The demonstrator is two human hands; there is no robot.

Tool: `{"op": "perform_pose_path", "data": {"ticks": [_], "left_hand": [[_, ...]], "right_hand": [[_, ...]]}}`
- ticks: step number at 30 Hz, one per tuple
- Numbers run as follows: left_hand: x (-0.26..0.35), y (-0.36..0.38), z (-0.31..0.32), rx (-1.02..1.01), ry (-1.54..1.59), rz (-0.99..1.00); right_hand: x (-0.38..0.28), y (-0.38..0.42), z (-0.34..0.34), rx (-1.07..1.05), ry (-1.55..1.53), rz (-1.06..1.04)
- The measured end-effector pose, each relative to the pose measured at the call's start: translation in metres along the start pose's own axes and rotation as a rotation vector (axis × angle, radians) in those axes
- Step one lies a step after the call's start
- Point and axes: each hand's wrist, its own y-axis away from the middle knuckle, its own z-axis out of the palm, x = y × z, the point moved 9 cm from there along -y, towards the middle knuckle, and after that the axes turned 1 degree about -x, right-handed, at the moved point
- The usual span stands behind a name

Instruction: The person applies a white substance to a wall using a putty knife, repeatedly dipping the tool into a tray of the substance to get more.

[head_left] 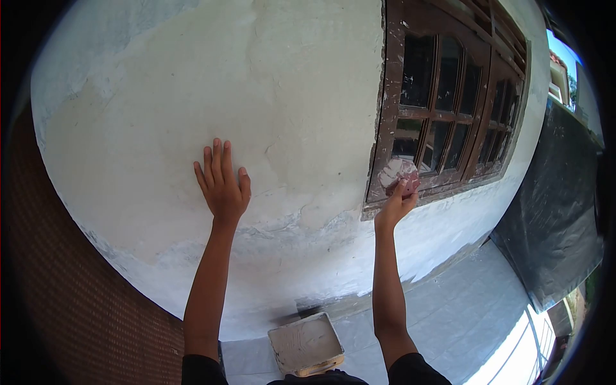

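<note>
The right hand (396,204) pinched a worn pad (399,176) against the lower left corner of the window frame (384,128), while the left hand (222,183) lay spread flat on the wall (160,96) well to the left. The frame looked scuffed pale only at that corner, the rest apparently undone. A tray (307,343) sat on the floor (462,308) near the person.

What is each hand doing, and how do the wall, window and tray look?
Left hand: open, flat on the wall.
Right hand: gripping a pad.
Pad: pressed to the window frame, whitish with dust.
Wall: patchy, uneven white coat.
Window: shut, frame spattered white.
Tray: on the floor, smeared grey-white.
</note>
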Motion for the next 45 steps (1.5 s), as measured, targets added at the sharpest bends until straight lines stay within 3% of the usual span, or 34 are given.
{"op": "perform_pose_path", "data": {"ticks": [1, 3, 5, 6, 9, 11, 12, 14, 17, 19, 21, 23, 24, 26, 27, 29, 30, 33, 34, 35, 39, 45], "left_hand": [[0.001, 0.001, 0.002, -0.021, 0.006, -0.002], [0.003, 0.002, 0.003, -0.021, 0.001, -0.006], [0.005, 0.006, 0.003, -0.030, 0.000, -0.012], [0.006, 0.008, 0.003, -0.027, 0.004, -0.011], [0.005, 0.018, 0.005, -0.030, 0.002, -0.002], [0.006, 0.022, 0.007, -0.027, -0.010, 0.000], [0.007, 0.024, 0.006, -0.012, -0.015, -0.013], [0.009, 0.028, 0.007, 0.000, -0.027, -0.023], [0.013, 0.039, 0.008, -0.008, -0.026, -0.041], [0.013, 0.047, 0.010, -0.048, -0.014, -0.071], [0.014, 0.053, 0.009, -0.085, -0.009, -0.070], [0.014, 0.058, 0.007, -0.116, -0.005, -0.082], [0.014, 0.061, 0.007, -0.151, 0.003, -0.085], [0.016, 0.065, 0.006, -0.191, 0.021, -0.089], [0.017, 0.065, 0.004, -0.194, 0.022, -0.094], [0.019, 0.068, 0.002, -0.221, 0.035, -0.097], [0.018, 0.070, -0.001, -0.230, 0.037, -0.101], [0.015, 0.081, -0.007, -0.341, 0.088, -0.088], [0.012, 0.090, -0.010, -0.383, 0.102, -0.080], [0.009, 0.100, -0.013, -0.429, 0.117, -0.073], [-0.008, 0.154, -0.028, -0.555, 0.269, -0.116], [-0.031, 0.287, -0.042, -0.725, 0.440, -0.254]], "right_hand": [[-0.007, -0.002, -0.008, 0.066, -0.016, 0.016], [-0.017, 0.019, 0.030, -0.227, -0.017, -0.074], [-0.031, 0.054, 0.066, -0.548, 0.467, -0.431], [-0.029, 0.049, 0.064, -0.545, 0.469, -0.424], [-0.032, 0.015, 0.065, -0.402, 0.518, -0.437], [-0.012, -0.023, 0.011, 0.107, -0.130, 0.019], [-0.014, -0.020, 0.012, 0.102, -0.136, 0.023], [-0.032, 0.002, 0.036, -0.182, -0.025, -0.097], [-0.053, 0.067, 0.086, -0.665, 0.474, -0.447], [-0.051, 0.067, 0.092, -0.649, 0.560, -0.554], [-0.028, 0.019, 0.059, -0.302, 0.374, -0.268], [-0.017, -0.008, 0.027, -0.040, -0.101, 0.086], [-0.017, -0.003, 0.027, -0.044, -0.099, 0.092], [-0.032, 0.007, 0.032, -0.140, -0.077, -0.035], [-0.048, 0.025, 0.048, -0.289, 0.092, -0.142], [-0.061, 0.070, 0.082, -0.678, 0.588, -0.545], [-0.056, 0.071, 0.083, -0.683, 0.595, -0.539], [-0.006, 0.018, 0.043, -0.171, 0.257, -0.167], [-0.008, 0.014, 0.032, -0.119, 0.030, 0.020], [0.015, 0.004, 0.014, -0.058, -0.037, 0.044], [-0.005, 0.051, -0.002, -0.152, 0.076, 0.046], [0.048, 0.167, -0.048, -0.402, 0.174, 0.284]]}}
